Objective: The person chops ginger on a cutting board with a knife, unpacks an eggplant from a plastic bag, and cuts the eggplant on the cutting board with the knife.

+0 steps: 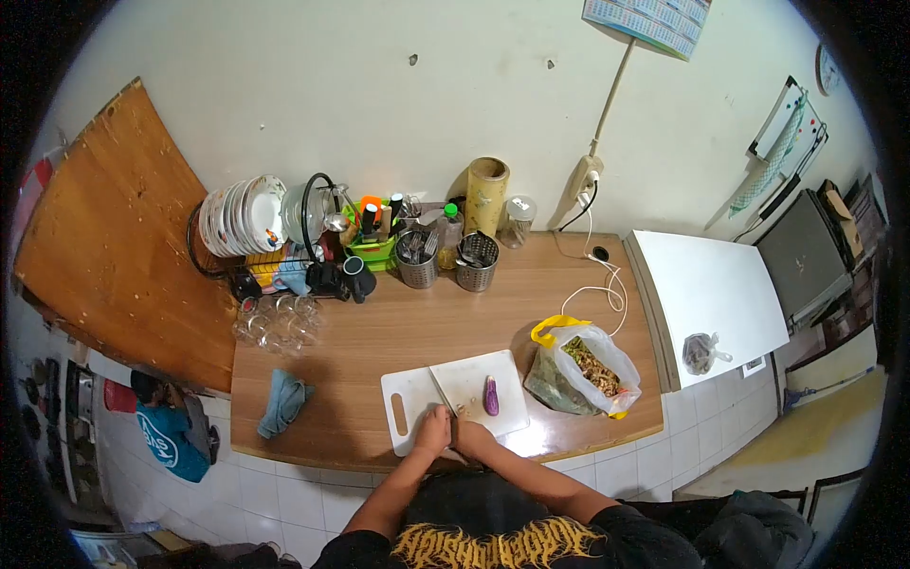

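Note:
A white cutting board [512, 379] lies at the front edge of the wooden table, with a purple eggplant [491, 396] on its right half. Small pale bits lie near the middle of the board. A knife [440, 387] points up and left across the board, its handle end at my hands. My left hand [434, 431] is closed at the board's lower edge, close to the knife; what it holds is hidden. Beside it, my right hand [472, 441] is closed around the knife's handle end, which is mostly covered. The two hands nearly touch.
A plastic bag [621, 365] of scraps stands right of the board, a blue-green cloth [284, 403] lies left. Behind are a plate rack [256, 216], glasses [275, 322], utensil holders [476, 263] and a cable [616, 299]. A person [171, 431] is low at the left.

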Tool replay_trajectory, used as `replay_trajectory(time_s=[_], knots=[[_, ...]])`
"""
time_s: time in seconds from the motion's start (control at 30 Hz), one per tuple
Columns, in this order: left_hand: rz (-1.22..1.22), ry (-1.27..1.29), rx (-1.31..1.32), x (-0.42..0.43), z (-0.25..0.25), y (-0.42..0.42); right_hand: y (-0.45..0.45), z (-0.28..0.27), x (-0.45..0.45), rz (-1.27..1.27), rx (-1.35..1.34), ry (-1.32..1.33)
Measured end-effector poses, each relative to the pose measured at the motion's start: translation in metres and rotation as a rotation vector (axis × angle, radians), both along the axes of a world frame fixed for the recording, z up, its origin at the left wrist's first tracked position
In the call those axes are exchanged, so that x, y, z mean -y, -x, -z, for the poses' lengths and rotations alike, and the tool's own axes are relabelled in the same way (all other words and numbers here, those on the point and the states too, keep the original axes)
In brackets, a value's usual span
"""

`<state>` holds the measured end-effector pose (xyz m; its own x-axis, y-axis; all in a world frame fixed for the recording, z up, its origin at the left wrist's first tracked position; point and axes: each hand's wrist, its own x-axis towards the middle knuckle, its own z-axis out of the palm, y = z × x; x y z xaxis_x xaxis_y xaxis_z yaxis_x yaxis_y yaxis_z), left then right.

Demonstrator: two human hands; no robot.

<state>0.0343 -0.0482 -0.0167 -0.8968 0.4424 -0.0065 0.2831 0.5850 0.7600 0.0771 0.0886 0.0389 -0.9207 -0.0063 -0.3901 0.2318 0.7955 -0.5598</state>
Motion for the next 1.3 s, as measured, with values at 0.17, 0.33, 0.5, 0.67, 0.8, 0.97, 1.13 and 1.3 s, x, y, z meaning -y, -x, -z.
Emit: replay_trajectory(time_s=[0.17,0.33,0.5,0.67,0.8,0.97,1.13,1.3], knots=[[0.012,-0.012,0.045,0.0,0.004,0.0,-0.006,0.001,-0.001,0.037,0.004,0.076],[0.014,0.017,0.082,0.003,-0.005,0.005,-0.003,-0.023,0.002,0.022,0.082,0.055],[0.111,0.052,-0.232,0.007,-0.005,0.001,-0.009,-0.008,-0.002,-0.01,0.031,0.041],[0.102,0.064,-0.268,0.011,-0.009,-0.005,-0.005,-0.014,0.0,-0.053,0.048,0.059],[0.092,0.125,-0.263,0.011,-0.017,-0.005,-0.009,-0.03,0.006,-0.054,0.001,0.078],[0.09,0.191,-0.279,0.01,-0.021,-0.001,-0.005,-0.037,0.004,-0.063,-0.008,0.052],[0.071,0.259,-0.296,0.005,-0.024,-0.002,-0.005,0.0,0.002,-0.002,-0.02,0.081],[-0.011,0.212,-0.182,-0.002,-0.014,-0.001,-0.015,-0.016,-0.027,0.146,-0.188,0.045]])
